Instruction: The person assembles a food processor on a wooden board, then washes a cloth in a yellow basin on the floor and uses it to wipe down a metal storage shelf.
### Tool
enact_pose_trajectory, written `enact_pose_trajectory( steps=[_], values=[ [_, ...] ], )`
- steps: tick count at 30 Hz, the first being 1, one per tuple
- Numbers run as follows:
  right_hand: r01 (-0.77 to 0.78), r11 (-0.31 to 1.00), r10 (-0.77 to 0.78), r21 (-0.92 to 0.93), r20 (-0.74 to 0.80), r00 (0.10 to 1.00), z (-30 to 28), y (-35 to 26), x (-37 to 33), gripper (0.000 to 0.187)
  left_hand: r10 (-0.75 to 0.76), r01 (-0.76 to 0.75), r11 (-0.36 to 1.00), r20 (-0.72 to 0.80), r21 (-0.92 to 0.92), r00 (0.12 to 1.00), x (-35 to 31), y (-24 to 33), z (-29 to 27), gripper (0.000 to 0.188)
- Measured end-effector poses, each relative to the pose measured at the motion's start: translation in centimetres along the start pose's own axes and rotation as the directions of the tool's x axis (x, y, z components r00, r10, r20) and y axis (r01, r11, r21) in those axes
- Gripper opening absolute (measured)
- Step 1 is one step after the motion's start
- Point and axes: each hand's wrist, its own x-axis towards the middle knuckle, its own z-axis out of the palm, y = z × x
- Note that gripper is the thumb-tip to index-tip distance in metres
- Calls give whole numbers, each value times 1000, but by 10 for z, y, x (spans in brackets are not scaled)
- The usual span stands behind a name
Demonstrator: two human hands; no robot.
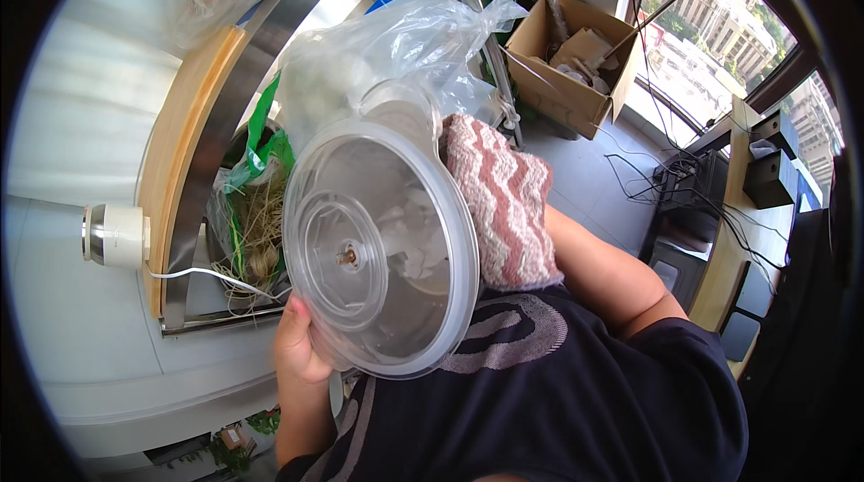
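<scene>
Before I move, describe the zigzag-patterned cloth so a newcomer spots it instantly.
Find the dark shirt across the lower middle. Just above it, at the end of the right forearm, the cloth sits directly right of the clear round plastic item. Its opaque pink-brown and white zigzags set it apart from that see-through neighbour.

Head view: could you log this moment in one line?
left hand: holds clear round cover; right hand: hidden by striped cloth; beyond: plastic bag, cardboard box
</scene>
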Motion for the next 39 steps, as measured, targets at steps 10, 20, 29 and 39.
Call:
enact_pose_trajectory(
  steps=[10,20,29,39],
  values=[
    [-47,999,51,23,-206,977,-12,-6,-15,25,2,-12,972,-42,-236,999,19,-15,11,31],
    [-18,1000,20,13,-109,994,-7,-33,-40,25,163,-154,976,50,-158,985,14,-8,12,35],
    [-1,1000,1,-1,-162,987,-16,-17,-1,25,289,-293,953,58,80,955,9,7,36,36],
    [-3,1000,5,10,-160,987,-9,-11,13,26,302,-317,928,98,198,948,-2,0,27,32]
  ],
)
